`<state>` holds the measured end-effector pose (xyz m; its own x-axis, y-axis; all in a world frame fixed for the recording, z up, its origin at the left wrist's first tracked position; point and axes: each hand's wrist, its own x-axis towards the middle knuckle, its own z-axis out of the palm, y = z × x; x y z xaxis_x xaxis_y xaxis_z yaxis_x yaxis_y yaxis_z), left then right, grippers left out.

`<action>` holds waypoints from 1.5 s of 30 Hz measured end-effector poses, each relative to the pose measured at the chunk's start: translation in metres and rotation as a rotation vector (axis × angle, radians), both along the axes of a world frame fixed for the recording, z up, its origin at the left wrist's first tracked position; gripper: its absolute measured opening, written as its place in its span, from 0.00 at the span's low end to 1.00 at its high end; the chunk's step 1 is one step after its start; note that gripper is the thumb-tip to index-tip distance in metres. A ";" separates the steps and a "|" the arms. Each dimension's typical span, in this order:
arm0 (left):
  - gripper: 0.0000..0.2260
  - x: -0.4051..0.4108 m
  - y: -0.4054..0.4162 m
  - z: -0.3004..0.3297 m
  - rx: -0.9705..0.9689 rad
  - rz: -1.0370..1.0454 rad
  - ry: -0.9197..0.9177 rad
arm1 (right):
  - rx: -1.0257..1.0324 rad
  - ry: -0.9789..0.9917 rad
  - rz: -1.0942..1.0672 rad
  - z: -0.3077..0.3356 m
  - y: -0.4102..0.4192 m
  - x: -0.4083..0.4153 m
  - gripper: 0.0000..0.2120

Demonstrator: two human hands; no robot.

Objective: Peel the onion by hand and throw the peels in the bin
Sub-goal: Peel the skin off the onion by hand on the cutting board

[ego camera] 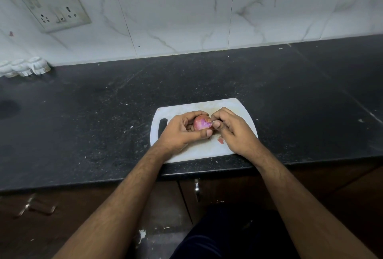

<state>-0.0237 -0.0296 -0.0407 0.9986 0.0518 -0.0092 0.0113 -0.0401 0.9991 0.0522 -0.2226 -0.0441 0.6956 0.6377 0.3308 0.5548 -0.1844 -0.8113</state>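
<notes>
While the left hand (184,129) is cupping the onion (202,123) with fingers curled over its top and thumb under its front, the right hand (232,129) is pinching at the onion's right end with thumb and fingertips, seemingly on a bit of skin, though the peel itself is too small to make out. Both hands are hovering just above a white plastic cutting board (186,151), which is lying flat on the counter (83,113) near its front edge. That board is a rounded rectangle with a dark slot handle on its left side and faint stains on its surface. Round and glossy, the onion is showing pinkish-red skin with a purple patch facing the camera. One small reddish peel scrap (221,140) is lying on the board just beside the right hand. Black, speckled stone is forming the counter, with pale crumbs scattered over it. Behind it, white marble-patterned wall tiles (186,14) are rising, carrying a grubby switch and socket plate (56,7). Some white rounded objects (24,68) are sitting at the counter's far left, against the wall.
</notes>
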 end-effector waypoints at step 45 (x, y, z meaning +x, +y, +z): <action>0.29 -0.002 -0.001 -0.009 0.215 0.080 -0.049 | 0.000 -0.109 -0.192 0.002 0.001 -0.008 0.03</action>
<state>-0.0259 -0.0306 -0.0493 0.9902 0.1266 0.0593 -0.0255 -0.2531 0.9671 0.0437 -0.2213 -0.0426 0.7645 0.4967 0.4108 0.5939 -0.2949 -0.7486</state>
